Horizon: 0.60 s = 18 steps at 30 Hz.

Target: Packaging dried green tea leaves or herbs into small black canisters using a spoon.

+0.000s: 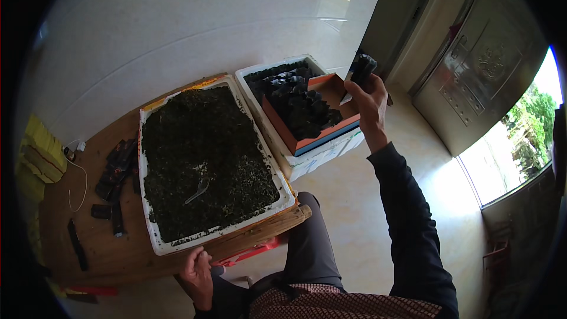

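Observation:
My right hand (372, 102) is raised at the right corner of a shallow orange-lined box (283, 130). Between its thumb and fingers stands a dark shiny packet (364, 67). More dark packets (305, 110) are heaped in the left part of that box. By the table's front edge, my left hand (198, 274) is loosely curled, and I cannot make out anything in it. Just beyond it is a white foam tray (166, 248) filled with dark, dry, leaf-like bits (199, 133). A clear plastic spoon (198, 191) lies on them.
The orange-lined box rests on a second white foam box (319, 166) holding dark packets. Several black packets (116, 168) and a white cable (84, 181) lie on the wooden table (106, 257). Yellow stacks (42, 150) stand at far left. A metal door (469, 66) is at right.

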Tool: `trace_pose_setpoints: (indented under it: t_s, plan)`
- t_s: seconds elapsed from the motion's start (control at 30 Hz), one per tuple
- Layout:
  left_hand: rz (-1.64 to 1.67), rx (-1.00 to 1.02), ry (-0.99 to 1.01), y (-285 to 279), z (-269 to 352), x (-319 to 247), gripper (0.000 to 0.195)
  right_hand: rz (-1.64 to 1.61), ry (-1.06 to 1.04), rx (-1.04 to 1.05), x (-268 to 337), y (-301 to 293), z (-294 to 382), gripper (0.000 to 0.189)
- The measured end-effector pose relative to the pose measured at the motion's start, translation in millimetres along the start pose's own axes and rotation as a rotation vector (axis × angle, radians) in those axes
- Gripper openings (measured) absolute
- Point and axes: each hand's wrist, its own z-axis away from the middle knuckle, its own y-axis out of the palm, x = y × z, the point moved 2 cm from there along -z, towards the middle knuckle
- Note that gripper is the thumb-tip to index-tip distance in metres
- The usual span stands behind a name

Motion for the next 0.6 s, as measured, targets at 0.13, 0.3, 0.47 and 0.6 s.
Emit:
trace_pose_setpoints:
  t_s: [0.13, 0.3, 0.47, 0.6]
  plan:
    - [-0.051, 0.075, -0.009, 12, 29, 26, 0.020, 0.321, 0.016, -0.005, -51, -10, -43, 0.057]
    - [-0.097, 0.043, -0.123, 2, 48, 71, 0.018, 0.428, 0.132, 0.219, -93, 31, -48, 0.057]
    - [-0.061, 0.164, -0.156, 21, 48, 117, 0.019, 0.521, -0.010, 0.345, -170, 3, -83, 0.059]
    - [-0.128, 0.124, -0.185, 9, 57, 130, 0.020, 0.503, 0.083, 0.393, -174, 43, -65, 0.055]
